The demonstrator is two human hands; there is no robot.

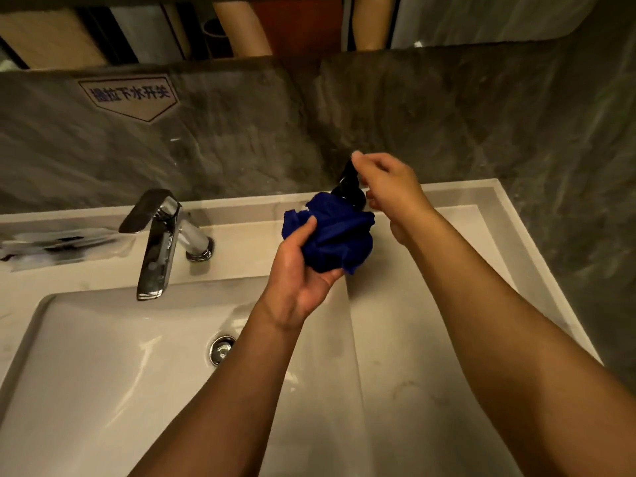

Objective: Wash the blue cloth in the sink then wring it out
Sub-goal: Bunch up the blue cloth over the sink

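Over the sink (86, 390), just right of the basin, the left hand (299, 277) cups the bunched blue cloth (334, 235), thumb and fingers curled around it. Right behind the cloth, the right hand (389, 187) pinches the top of a dark bottle (349, 185) between its fingertips. Left of the cloth, behind the basin, stands the chrome tap (161, 235). Behind the sink rises a grey marble wall (447, 115).
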